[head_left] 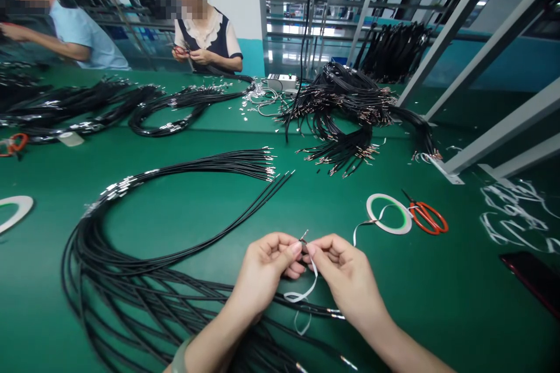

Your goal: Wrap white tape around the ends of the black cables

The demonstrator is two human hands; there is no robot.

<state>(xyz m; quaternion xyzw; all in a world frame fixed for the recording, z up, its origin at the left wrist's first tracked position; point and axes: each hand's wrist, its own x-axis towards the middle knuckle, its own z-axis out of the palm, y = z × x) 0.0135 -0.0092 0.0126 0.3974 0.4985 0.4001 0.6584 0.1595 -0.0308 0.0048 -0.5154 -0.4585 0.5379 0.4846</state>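
Close together in the middle front of the head view, my left hand (261,273) and my right hand (350,277) meet at a black cable end (305,236) with a bare, silvery tip. Left thumb and forefinger pinch the cable just under its tip. A narrow white tape strip (298,297) hangs in a curl from my right fingertips, which press against the cable. Below and to the left lies a looped bundle of black cables (83,239), some of them running under my hands. The exact grip between the fingertips is partly hidden.
A white tape roll (370,213) and red-handled scissors (431,220) lie right of my hands, near a phone (531,280) and white strips (516,210). Cable piles (341,96) cover the back of the green table (324,198). Two people sit across; one person (205,41) holds scissors.
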